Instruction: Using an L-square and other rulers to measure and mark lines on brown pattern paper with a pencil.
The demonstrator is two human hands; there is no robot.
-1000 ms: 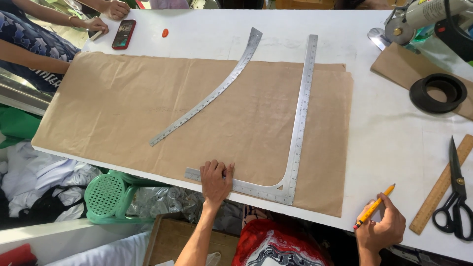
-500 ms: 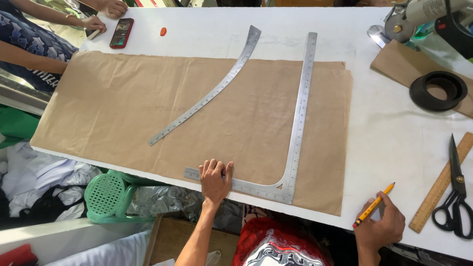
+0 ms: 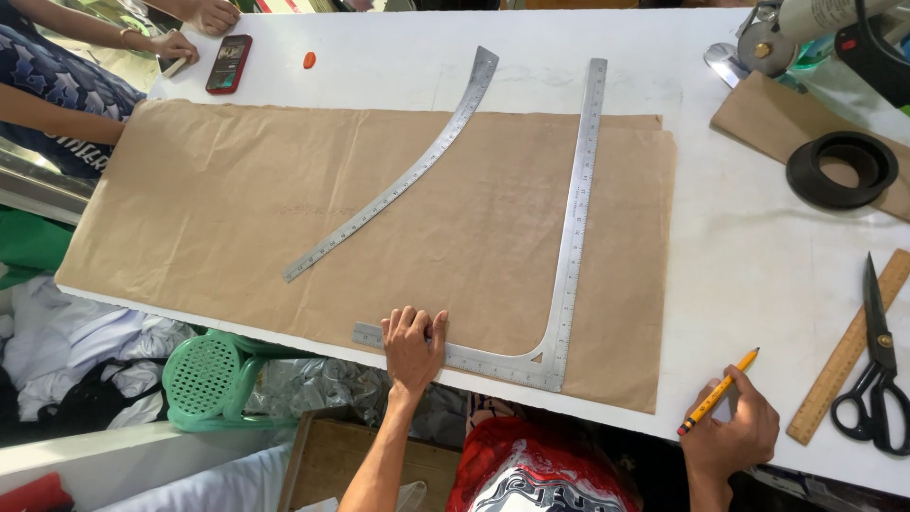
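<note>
Left hand (image 3: 413, 343): fingers (image 3: 406, 319) spread flat, palm down, closed on nothing; they press the short arm of the metal L-square (image 3: 572, 237) near the desk's front edge, which would keep the square from sliding on the paper.

Right hand (image 3: 732, 431): fingers curled shut around a yellow pencil (image 3: 718, 393), tip pointing up and to the right. The hand rests on bare desk (image 3: 749, 256) just right of the paper's lower right corner, apart from the square.

L-square: lies on the brown paper sheet (image 3: 227, 218), long arm running away from the person, short arm along the sheet's near edge, corner at lower right. This lines the square up with the paper's edge.

Curved metal ruler (image 3: 398, 185): loose on the paper left of the long arm, untouched.

Further out, right: black scissors (image 3: 877, 365) beside a wooden ruler (image 3: 846, 349), a black ring (image 3: 842, 169) on a second piece of brown paper.

Far left corner: a phone (image 3: 227, 64), a small orange object (image 3: 309, 60), and another person's hands (image 3: 194, 28).

Below the desk edge: a green plastic stool (image 3: 213, 379).
</note>
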